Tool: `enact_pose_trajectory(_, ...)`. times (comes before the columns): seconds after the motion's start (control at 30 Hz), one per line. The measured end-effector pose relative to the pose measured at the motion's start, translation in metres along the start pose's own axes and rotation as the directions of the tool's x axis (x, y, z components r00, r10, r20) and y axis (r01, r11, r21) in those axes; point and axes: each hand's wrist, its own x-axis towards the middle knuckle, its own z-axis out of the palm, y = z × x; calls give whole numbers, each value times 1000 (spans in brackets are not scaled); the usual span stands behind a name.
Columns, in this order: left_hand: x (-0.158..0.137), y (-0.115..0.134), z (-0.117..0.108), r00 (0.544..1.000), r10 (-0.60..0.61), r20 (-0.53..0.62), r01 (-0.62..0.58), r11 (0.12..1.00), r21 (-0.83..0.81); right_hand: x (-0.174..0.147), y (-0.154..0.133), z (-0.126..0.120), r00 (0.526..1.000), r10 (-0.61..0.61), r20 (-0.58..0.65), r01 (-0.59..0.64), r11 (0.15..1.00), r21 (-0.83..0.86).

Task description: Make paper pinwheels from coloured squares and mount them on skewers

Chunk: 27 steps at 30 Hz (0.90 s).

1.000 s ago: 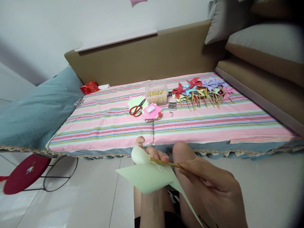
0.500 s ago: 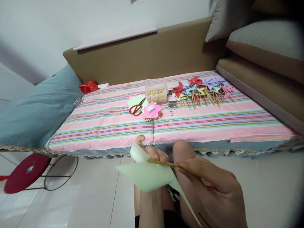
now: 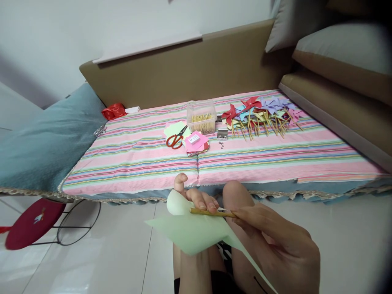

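A pale green paper pinwheel [image 3: 192, 233] with curled blades is held over my knees. My left hand [image 3: 200, 200] is closed on it from behind, its fingertips pressing along a thin wooden stick [image 3: 196, 211] that lies across the paper. The index finger sticks up, and the thumb is hidden by the paper. My right hand [image 3: 278, 241] pinches the stick's right end between thumb and fingers. One long strip of green paper hangs down in front of that hand. What joins the stick to the paper cannot be made out.
On the striped sofa cover [image 3: 137, 163] lie scissors [image 3: 175, 141], pink paper squares [image 3: 197, 142], a clear box of sticks [image 3: 202, 122], a small case of metal fasteners [image 3: 222, 134] and several finished pinwheels [image 3: 266, 114]. A red stool [image 3: 36, 222] stands at left.
The green pinwheel has dipped slightly, with its left tip swung a little further left. Both hands keep their hold, and the right one has shifted slightly.
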Motion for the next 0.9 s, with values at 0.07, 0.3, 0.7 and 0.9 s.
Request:
enact_pose_trajectory(0.07,1,0,-2,997,-1,76,2,1000,-21,2,-1,-1,999,-28,23,28,1000,7)
enact_pose_trajectory(0.3,4,3,-2,983,22,182,-14,999,-47,10,-1,-7,986,-84,142,81,996,26)
enact_pose_trajectory(0.7,-4,-3,-3,1000,23,15,-24,997,78,9,-3,-8,990,-58,128,59,998,-4)
enact_pose_trajectory(0.9,-1,-3,9,985,92,-144,-72,988,134,10,-1,-9,979,-84,185,86,996,-3)
